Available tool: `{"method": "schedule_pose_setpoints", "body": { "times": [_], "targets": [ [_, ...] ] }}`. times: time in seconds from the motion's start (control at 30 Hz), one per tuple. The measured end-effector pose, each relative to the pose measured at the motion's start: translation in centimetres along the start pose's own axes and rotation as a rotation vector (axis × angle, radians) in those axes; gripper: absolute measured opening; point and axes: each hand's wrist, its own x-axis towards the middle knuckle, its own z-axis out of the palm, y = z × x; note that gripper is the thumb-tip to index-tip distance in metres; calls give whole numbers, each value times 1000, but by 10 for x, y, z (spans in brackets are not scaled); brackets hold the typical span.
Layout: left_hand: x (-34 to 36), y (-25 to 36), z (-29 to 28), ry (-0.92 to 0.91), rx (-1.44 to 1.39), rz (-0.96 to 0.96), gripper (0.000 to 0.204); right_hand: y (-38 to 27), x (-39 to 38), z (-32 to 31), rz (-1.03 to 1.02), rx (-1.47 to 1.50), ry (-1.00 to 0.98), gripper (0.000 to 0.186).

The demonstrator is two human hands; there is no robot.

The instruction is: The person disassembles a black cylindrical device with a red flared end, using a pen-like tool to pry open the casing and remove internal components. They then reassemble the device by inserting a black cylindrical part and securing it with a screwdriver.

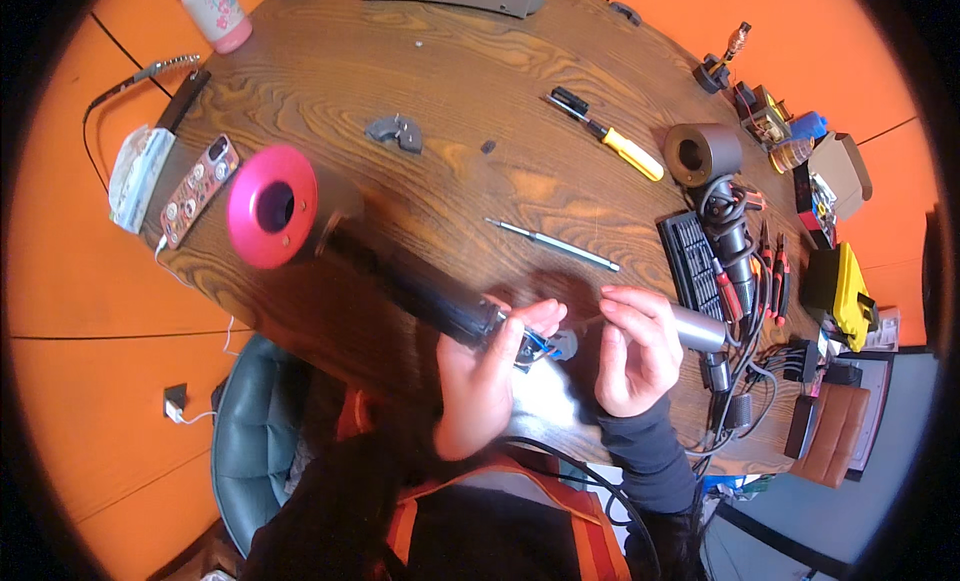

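In my left hand (475,386) lies the lower end of a hair dryer (410,286), its dark handle slanting up and left to a round pink head. Blue and black wires (540,351) stick out of the handle's end, beside my fingers. My right hand (640,351) is just right of these wires, its fingers curled towards the thumb. A thin line shows at its fingertips, too small to name. Behind that hand a silver cylinder (700,329) shows in part; whether I hold it is unclear. On the table above lies a slim silver screwdriver (553,243).
A yellow-handled screwdriver (632,153) and dark curved parts (396,133) lie further back. Another hair dryer (703,153) with coiled cable, a black bit case (690,263) and red pliers (779,281) crowd the right. A phone (200,189) and pink bottle (215,16) are left.
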Motion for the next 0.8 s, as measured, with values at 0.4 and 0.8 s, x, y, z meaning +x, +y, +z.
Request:
{"method": "schedule_pose_setpoints", "body": {
  "times": [0.4,0.8],
  "targets": [
    [-4,0,-4,-27,-49,49,12,-25,54,-24,85,-298,-205,34],
    [-2,-4,-11,-69,73,121,10,78,145,44,-151,-243,-230,29]
  ]
}}
